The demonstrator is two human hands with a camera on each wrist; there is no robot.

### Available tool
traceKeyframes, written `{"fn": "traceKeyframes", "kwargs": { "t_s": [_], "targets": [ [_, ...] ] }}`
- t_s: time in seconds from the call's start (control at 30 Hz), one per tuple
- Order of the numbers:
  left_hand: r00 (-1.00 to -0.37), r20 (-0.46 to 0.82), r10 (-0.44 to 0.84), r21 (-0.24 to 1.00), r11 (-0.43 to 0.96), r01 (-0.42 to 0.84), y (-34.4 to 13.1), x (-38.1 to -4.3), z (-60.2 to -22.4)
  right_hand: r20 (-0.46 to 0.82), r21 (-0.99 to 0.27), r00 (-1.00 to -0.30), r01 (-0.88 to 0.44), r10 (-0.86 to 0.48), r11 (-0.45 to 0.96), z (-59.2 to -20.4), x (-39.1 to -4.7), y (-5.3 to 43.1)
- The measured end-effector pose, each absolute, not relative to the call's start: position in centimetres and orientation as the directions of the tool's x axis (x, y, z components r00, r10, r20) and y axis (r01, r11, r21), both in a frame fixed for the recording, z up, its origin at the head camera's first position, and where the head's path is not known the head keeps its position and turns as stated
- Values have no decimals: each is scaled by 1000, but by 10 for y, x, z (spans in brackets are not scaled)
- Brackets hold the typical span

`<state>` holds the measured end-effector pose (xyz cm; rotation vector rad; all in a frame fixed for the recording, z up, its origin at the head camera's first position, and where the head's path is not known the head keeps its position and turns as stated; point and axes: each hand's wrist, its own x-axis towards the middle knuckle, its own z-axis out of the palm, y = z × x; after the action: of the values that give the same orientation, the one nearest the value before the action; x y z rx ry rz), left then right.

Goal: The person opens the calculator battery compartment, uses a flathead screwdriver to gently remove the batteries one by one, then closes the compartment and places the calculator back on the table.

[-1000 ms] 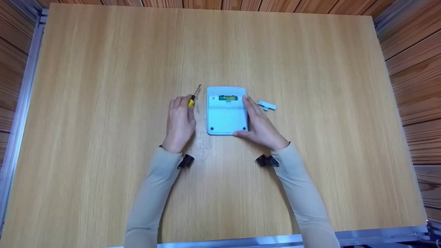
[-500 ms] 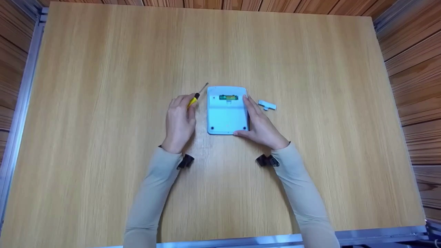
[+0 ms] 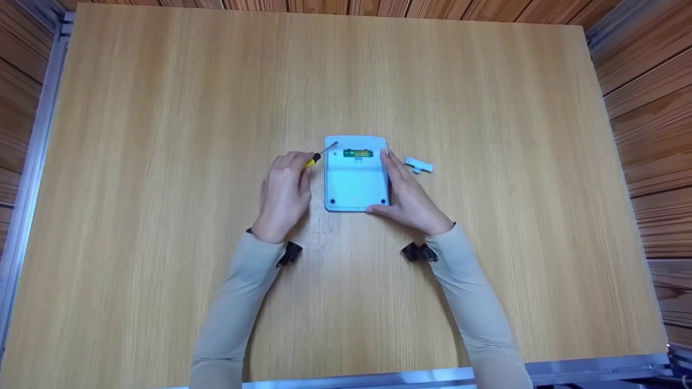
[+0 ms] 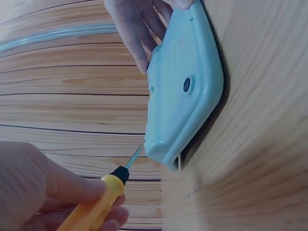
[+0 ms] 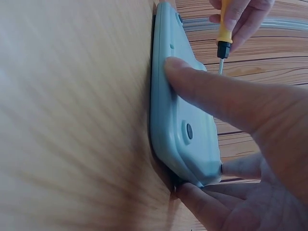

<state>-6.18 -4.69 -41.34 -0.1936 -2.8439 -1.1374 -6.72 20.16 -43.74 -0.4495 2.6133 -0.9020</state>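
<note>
A light-blue calculator [image 3: 357, 186] lies face down on the table, its battery compartment uncovered and a green battery [image 3: 358, 153] inside. My left hand [image 3: 284, 186] grips a yellow-and-black screwdriver [image 3: 312, 161] by its handle, thumb along the grip. The shaft slants up and right over the calculator's upper left corner; in the left wrist view its tip is right at that end of the case. My right hand [image 3: 411, 200] holds the calculator from the right, thumb at the near edge and fingers along the side. Right of it lies the small blue battery cover [image 3: 419, 165].
The wooden table [image 3: 178, 108] stretches out around both hands. Metal rails [image 3: 32, 162] run along its left side and near edge, and wood-plank panels [image 3: 649, 97] stand beyond. Each wrist carries a small black camera [image 3: 290, 254].
The screwdriver has swung right, from beside the calculator to over its upper left corner, with the left hand shifting slightly right. The right hand and the calculator have stayed put.
</note>
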Motion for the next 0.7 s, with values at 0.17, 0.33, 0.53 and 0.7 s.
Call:
{"fn": "traceKeyframes", "kwargs": {
  "t_s": [0.17, 0.33, 0.53, 0.7],
  "targets": [
    [-985, 97, 141, 670, 723, 169, -47, -61, -410, -214, -644, -892, -178, -399, 744, -437, -67, 201],
    [-982, 93, 165, 657, 731, 185, -47, -61, -406, -211, -646, -893, -179, -398, 742, -438, -67, 202],
    [-972, 110, 206, 624, 747, 229, -47, -61, -401, -196, -650, -894, -189, -403, 736, -437, -67, 201],
    [-966, 94, 240, 589, 769, 249, -47, -63, -396, -197, -646, -895, -189, -401, 740, -438, -67, 202]
  ]
}}
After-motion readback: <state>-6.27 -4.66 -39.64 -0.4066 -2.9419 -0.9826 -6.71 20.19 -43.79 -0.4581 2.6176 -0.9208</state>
